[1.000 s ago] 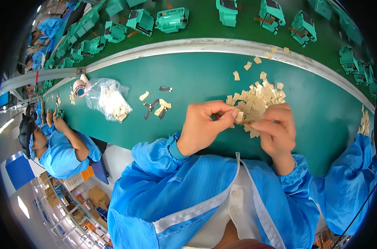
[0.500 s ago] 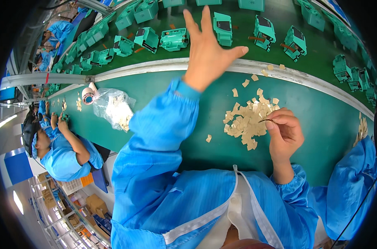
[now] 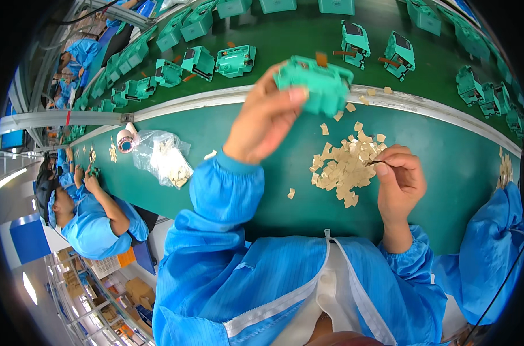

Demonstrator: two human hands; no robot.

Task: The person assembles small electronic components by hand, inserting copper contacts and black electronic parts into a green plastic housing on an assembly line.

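My left hand (image 3: 263, 115) grips a green plastic housing (image 3: 315, 85), slightly blurred, with a short brown ribbon strip sticking up from it. It is held in the air over the metal rail that borders the belt. At the right, my right hand (image 3: 401, 177) pinches a thin dark tool (image 3: 375, 162), perhaps tweezers; most of it is covered by the fingers. Its tip is beside a heap of small cream-coloured pieces (image 3: 345, 167) on the green tabletop (image 3: 239, 196). Several more pieces lie scattered around that heap.
Beyond the metal rail (image 3: 423, 109), a dark green belt carries rows of similar green housings (image 3: 236, 60). On the left are a clear plastic bag (image 3: 162, 157) of cream pieces and a tape roll (image 3: 125, 140). A co-worker (image 3: 97, 219) sits at left; another's blue sleeve (image 3: 492, 254) is at right.
My left hand was spread empty over the belt; it now holds a housing taken from the row and has drawn back toward me. My right hand stays near the heap.
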